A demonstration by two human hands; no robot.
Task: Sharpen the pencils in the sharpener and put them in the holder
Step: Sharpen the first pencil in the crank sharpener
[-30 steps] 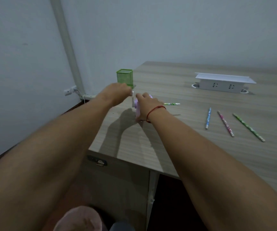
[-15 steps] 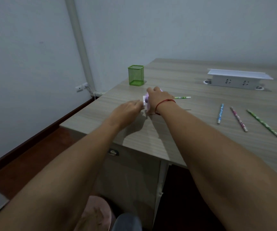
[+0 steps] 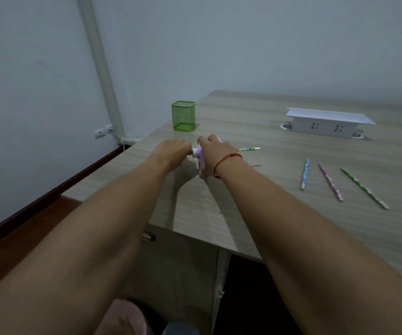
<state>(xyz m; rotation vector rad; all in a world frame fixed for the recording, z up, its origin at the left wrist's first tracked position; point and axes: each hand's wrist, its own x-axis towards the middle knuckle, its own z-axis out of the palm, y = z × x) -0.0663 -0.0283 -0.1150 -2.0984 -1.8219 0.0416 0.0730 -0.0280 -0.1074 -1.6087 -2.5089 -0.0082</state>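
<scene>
Gripping the sharpener (image 3: 199, 157), right hand (image 3: 215, 153) steadies; left hand (image 3: 172, 151) clenches its crank.

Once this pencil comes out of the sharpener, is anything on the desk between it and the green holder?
Nothing visible. The green holder stands just beyond the sharpener, with bare desk between; the loose pencils lie off to the right.

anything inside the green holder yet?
No pencil shows above the holder's rim, and its mesh looks empty. The bottom is not clearly visible.
</scene>
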